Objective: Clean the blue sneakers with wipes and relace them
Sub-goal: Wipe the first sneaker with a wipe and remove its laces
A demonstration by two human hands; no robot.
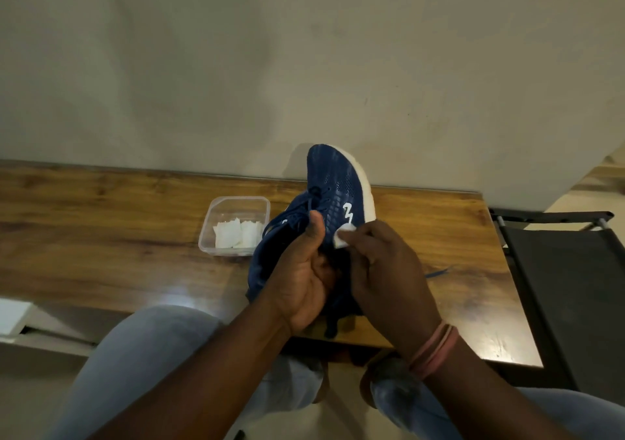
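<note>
The left hand (304, 280) gripped the blue sneaker (333, 196) at its collar, thumb on the laces, holding it toe-up above the wooden worktop (101, 236); the right hand (382, 270) pinched a white wipe (343, 238) in its fingers against the sneaker's side; a clear tub (216, 216) holding folded wipes stood just left of the sneaker.

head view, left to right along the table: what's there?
plastic tub of wipes → blue sneaker held up by the left hand → right hand pinching a wipe on the sneaker's side → loose blue lace → black chair
</note>
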